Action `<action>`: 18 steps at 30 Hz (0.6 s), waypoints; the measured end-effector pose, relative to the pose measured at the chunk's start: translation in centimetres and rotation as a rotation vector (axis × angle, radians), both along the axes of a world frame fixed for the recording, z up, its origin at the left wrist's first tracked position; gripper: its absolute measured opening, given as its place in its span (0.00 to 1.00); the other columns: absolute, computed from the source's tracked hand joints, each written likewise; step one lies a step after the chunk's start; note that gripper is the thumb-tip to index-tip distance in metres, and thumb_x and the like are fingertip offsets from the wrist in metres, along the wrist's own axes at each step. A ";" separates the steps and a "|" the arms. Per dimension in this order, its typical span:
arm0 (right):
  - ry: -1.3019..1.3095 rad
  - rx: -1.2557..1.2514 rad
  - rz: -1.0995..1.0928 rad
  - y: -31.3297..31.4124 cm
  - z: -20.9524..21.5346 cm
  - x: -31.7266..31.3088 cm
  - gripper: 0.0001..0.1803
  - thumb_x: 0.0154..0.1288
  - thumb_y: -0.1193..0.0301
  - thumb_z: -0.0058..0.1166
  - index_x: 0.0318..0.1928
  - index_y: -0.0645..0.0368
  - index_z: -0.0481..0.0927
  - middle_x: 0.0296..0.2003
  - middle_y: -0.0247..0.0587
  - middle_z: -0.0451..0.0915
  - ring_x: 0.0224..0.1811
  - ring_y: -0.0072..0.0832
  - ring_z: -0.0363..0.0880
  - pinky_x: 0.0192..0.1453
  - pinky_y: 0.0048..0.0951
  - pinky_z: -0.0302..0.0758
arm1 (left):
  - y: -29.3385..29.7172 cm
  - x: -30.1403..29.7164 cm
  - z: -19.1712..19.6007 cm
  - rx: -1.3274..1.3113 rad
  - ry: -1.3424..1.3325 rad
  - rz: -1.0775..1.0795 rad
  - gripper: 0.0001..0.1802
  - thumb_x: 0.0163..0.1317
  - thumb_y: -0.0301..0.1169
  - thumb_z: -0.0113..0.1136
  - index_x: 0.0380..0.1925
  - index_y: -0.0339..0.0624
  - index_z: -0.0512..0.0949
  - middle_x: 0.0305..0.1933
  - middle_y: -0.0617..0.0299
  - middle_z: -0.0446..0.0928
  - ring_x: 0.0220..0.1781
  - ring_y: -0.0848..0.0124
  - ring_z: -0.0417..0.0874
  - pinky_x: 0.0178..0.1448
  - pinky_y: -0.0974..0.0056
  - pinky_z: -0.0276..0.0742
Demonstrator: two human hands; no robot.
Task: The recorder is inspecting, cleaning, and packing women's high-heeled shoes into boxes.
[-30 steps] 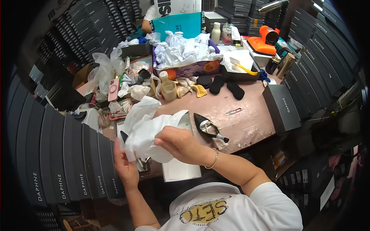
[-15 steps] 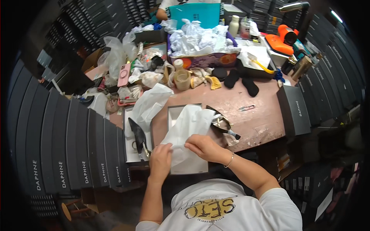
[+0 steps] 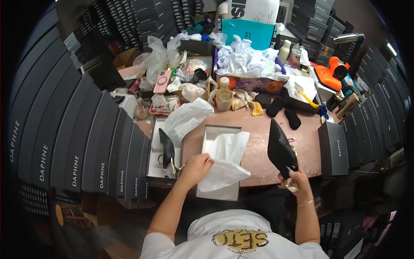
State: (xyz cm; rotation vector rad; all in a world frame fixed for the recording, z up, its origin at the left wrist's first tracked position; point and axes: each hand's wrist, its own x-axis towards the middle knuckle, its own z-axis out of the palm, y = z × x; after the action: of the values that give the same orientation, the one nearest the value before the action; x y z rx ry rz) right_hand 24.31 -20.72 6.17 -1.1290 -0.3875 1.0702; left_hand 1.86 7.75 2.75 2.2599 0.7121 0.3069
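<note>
My left hand pinches the edge of a sheet of white tissue paper, which lies partly in an open shoe box in front of me. Off to the right, my right hand grips a black pointed-toe shoe by its heel end, toe pointing away from me; gold-coloured metal shows on its side and near the fingers. To the left of the middle box, a second open box holds another black shoe tilted on its side. A second tissue sheet spills over that box's far end.
Dark shoe boxes stand in a row on the left, with more on the right. Across the back are a purple carton of crumpled paper, a jar, black pads, a pink phone and an orange device.
My right hand has let go of the tissue paper and lifted the black shoe from the table to the right. The left hand still holds the paper. The whole view has shifted.
</note>
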 end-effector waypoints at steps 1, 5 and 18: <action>0.047 0.060 0.132 -1.4 2.8 -1.2 0.36 0.50 0.74 0.55 0.64 0.63 0.67 0.41 0.47 0.77 0.34 0.29 0.80 0.40 0.29 0.77 | -0.3 0.3 0.0 -0.024 -0.054 0.000 0.12 0.60 0.34 0.57 0.30 0.34 0.77 0.27 0.45 0.77 0.31 0.48 0.79 0.37 0.53 0.72; -0.300 -0.126 0.654 -0.5 6.8 -5.1 0.35 0.56 0.76 0.52 0.67 0.65 0.63 0.46 0.40 0.74 0.46 0.24 0.72 0.53 0.25 0.69 | -1.6 2.8 1.9 -0.097 -0.221 0.185 0.08 0.59 0.28 0.57 0.32 0.33 0.77 0.27 0.45 0.77 0.29 0.51 0.79 0.35 0.56 0.72; 1.055 0.119 0.269 6.7 -6.2 -5.9 0.22 0.69 0.61 0.43 0.51 0.69 0.65 0.35 0.59 0.73 0.26 0.32 0.76 0.27 0.25 0.77 | -0.8 0.1 4.2 0.084 -0.154 -0.004 0.10 0.50 0.20 0.58 0.35 0.34 0.77 0.34 0.50 0.78 0.35 0.57 0.81 0.42 0.61 0.75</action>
State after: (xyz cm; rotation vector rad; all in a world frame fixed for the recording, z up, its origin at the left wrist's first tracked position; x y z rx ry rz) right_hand 18.46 -14.06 -0.07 -0.2955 0.2479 1.6874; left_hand 1.95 6.97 6.99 2.2864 0.6251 0.5111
